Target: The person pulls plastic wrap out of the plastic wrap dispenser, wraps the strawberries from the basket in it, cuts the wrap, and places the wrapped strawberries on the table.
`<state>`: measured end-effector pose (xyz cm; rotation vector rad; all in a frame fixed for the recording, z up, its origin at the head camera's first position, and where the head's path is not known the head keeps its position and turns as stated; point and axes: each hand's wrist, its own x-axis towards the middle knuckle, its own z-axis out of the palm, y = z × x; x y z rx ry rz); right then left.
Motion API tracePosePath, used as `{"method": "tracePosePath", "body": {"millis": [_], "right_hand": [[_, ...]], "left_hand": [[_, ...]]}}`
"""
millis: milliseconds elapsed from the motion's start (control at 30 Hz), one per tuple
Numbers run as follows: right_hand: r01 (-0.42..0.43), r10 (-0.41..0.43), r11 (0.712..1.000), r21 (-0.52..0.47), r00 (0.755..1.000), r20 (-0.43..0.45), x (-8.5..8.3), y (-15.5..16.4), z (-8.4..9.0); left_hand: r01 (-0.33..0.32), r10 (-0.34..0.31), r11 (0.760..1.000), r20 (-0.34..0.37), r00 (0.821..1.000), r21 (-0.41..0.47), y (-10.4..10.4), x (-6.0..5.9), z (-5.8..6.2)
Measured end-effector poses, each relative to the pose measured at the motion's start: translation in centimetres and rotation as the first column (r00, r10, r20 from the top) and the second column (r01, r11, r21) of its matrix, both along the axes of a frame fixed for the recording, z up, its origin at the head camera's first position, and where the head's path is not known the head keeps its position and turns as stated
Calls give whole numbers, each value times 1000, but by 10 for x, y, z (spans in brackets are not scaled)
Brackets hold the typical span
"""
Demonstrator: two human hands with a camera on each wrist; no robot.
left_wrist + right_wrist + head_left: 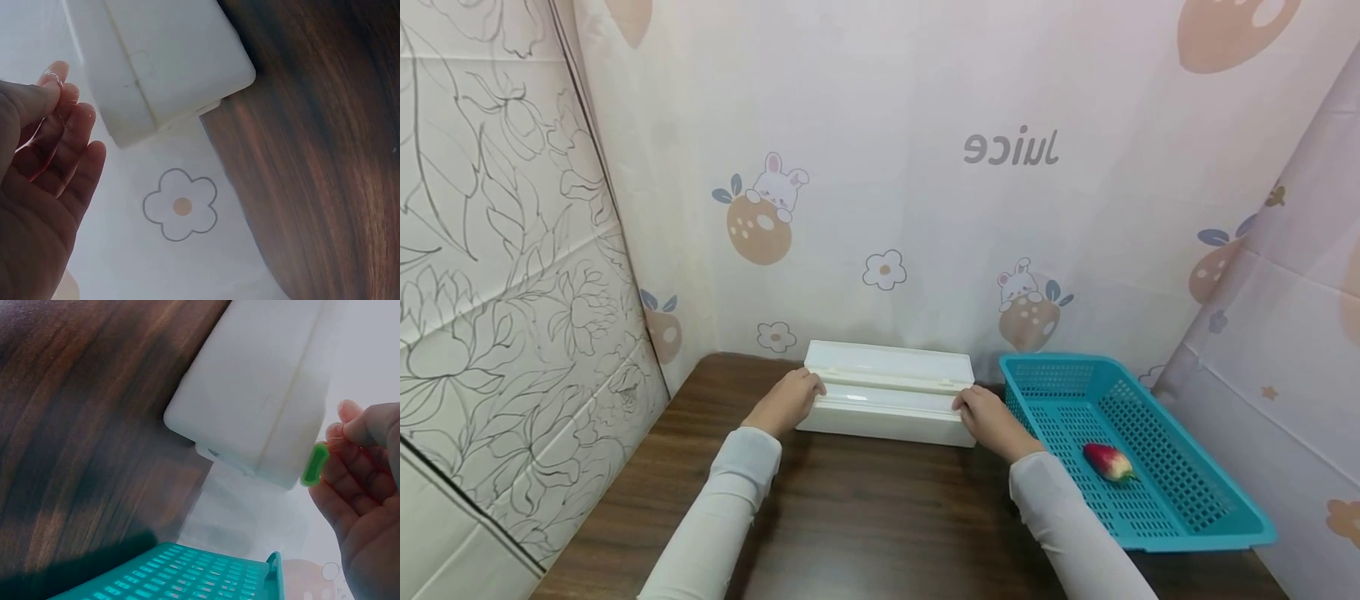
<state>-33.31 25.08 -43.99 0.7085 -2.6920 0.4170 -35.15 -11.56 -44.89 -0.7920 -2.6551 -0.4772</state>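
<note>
A long white cling film dispenser (883,425) stands on the table against the back wall, its lid (887,358) tipped back. At its left end my left hand (790,402) pinches the edge of a clear film between thumb and fingertips; a glossy bit of it shows at the fingertips (57,78) in the left wrist view. My right hand (992,418) pinches the film likewise at the right end. A small green piece (315,465) sits by the dispenser's upper edge, beside the right fingers. Being transparent, the film's full extent is hard to make out.
A turquoise perforated basket (1202,533) stands to the right, close to my right forearm. Inside lies a red and cream fruit-like thing (1108,462). The brown wooden table (880,533) spreads in front, with a patterned cloth wall (887,208) behind.
</note>
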Motion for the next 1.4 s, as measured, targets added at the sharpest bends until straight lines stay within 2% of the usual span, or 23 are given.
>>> {"method": "tracePosePath", "body": {"millis": [200,433,533,667,833,1000,1167,1400], "right_hand": [[9,-8,1000,-26,999,34,0,0,4],[51,-42,997,-66,992,122,1,-1,-1],[39,-32,998,-59,992,119,1,-1,-3],[18,-11,997,-71,996,88,1,-3,-4],[37,-30,995,-94,997,71,0,-2,-4],[16,-16,993,-114,1000,2,0,0,-5],[-10,-2,992,-127,996,-90,-1,2,-4],[10,-21,989,-145,997,-77,-1,2,0]], "left_hand": [[-1,-1,1000,61,998,26,0,3,6],[-50,35,994,149,988,101,3,4,2],[-64,48,991,139,989,115,4,4,1],[-61,49,987,88,995,151,5,4,0],[-41,32,975,45,998,220,2,1,-3],[12,-21,968,33,999,252,-1,-2,-1],[12,-23,965,38,999,263,-2,-3,3],[-13,1,965,47,999,263,-2,-5,5]]}}
